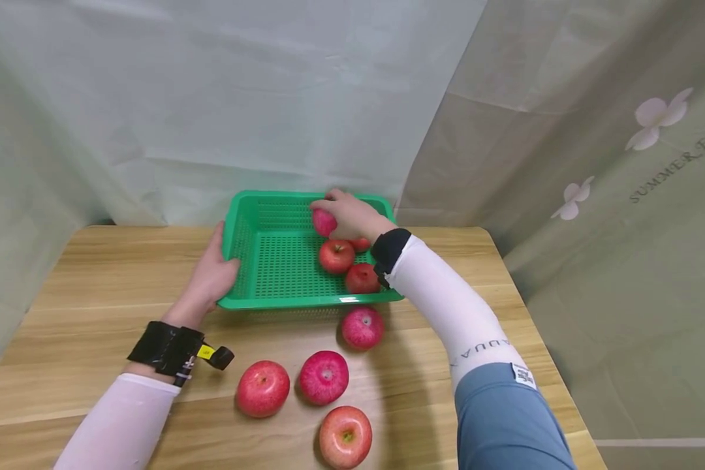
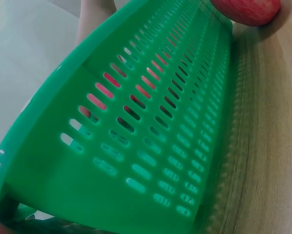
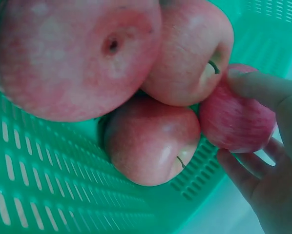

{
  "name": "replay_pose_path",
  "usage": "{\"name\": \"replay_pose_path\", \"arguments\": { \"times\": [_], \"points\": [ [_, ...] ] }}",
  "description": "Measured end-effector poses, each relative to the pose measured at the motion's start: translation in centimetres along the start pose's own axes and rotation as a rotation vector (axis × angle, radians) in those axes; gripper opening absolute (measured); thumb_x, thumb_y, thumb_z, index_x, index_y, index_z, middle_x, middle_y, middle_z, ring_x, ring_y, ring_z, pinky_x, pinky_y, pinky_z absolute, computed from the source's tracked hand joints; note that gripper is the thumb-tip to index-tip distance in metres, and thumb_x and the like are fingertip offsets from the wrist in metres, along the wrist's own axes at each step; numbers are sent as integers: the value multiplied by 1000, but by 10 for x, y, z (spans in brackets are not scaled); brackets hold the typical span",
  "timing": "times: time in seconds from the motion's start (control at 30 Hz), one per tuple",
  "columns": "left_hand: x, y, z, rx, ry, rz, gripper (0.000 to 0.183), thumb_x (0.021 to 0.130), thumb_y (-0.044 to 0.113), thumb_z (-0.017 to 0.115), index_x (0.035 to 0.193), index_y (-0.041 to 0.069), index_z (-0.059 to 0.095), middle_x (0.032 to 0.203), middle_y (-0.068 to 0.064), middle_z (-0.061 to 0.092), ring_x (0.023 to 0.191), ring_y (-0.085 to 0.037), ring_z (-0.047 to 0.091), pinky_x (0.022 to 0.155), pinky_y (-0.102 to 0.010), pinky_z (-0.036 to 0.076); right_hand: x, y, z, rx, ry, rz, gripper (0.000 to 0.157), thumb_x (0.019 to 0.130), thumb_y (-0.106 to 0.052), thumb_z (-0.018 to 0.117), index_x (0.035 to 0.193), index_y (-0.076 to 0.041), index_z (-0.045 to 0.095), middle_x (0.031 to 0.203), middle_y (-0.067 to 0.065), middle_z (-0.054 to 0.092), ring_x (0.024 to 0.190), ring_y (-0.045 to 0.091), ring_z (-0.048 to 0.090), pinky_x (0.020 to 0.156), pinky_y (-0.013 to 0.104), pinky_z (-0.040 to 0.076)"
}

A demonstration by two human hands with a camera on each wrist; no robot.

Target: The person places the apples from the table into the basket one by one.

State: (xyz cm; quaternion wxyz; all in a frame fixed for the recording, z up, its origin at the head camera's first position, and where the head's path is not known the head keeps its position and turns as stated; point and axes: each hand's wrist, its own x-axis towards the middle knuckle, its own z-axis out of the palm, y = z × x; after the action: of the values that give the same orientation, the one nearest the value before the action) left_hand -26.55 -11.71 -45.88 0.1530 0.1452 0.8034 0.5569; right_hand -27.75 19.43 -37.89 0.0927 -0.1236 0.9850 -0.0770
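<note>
A green plastic basket (image 1: 282, 303) with slotted walls stands at the back of the wooden table. My left hand (image 1: 214, 271) grips its left end, thumb over the rim. Inside the basket, toward the back right, my right hand (image 1: 352, 215) holds a pinkish-red apple (image 1: 324, 222) between thumb and fingers. In the right wrist view that apple (image 3: 239, 114) sits beside three others: a large apple (image 3: 73, 58), one with its stem showing (image 3: 190, 53), and a lower apple (image 3: 151, 141). The left wrist view shows the basket's slotted wall (image 2: 107, 141) with red behind the slots.
Outside the basket, an apple (image 1: 362, 328) lies close to its front wall. Nearer the front are three more: a left apple (image 1: 262, 389), a darker pink apple (image 1: 324, 378) and a front apple (image 1: 345, 437). Pale curtains (image 1: 270, 98) hang behind the table (image 1: 123, 274).
</note>
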Motion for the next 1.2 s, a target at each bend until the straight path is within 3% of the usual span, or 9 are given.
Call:
{"name": "replay_pose_path", "arguments": {
  "times": [0.23,0.5,0.67,0.83,1.03,1.2],
  "points": [
    [-1,2,2,-7,0,-1,90,105,-1,37,171,25,-18,175,-26,11,123,-46,54,86,-49,57,3,-2,7,37,-19,24,78,95,-23,82,164,-33,47,153,17,39,119,26,57,87,35,56],
    [-2,3,5,-16,-1,1,89,105,-2,36,171,24,-17,175,-27,10,129,-48,51,90,-53,56,3,-8,12,24,-51,94,78,96,-33,80,165,-32,44,155,17,41,118,27,59,90,39,56],
    [-4,6,6,-12,3,2,90,104,-2,37,171,23,-18,175,-27,10,129,-48,51,88,-51,57,1,-11,14,3,-69,141,79,98,-40,78,167,-35,41,160,18,39,127,31,56,98,44,53],
    [-4,6,7,-10,6,3,91,103,-3,37,171,24,-17,175,-26,11,126,-47,52,85,-48,56,-1,-12,17,-2,-123,203,77,101,-48,70,168,-41,34,165,17,33,141,36,45,108,55,46],
    [-2,8,7,-31,-2,22,91,103,-4,36,171,25,-17,177,-23,7,133,-49,46,94,-56,52,1,-11,17,-16,-125,212,78,100,-52,70,168,-42,34,166,17,33,146,36,41,113,62,40],
    [-2,9,6,-34,-7,19,89,104,-3,34,171,24,-18,177,-22,5,137,-49,42,99,-60,49,3,-12,16,-32,-166,244,82,102,-55,65,171,-46,22,172,17,25,157,38,26,120,65,31]
  ]
}}
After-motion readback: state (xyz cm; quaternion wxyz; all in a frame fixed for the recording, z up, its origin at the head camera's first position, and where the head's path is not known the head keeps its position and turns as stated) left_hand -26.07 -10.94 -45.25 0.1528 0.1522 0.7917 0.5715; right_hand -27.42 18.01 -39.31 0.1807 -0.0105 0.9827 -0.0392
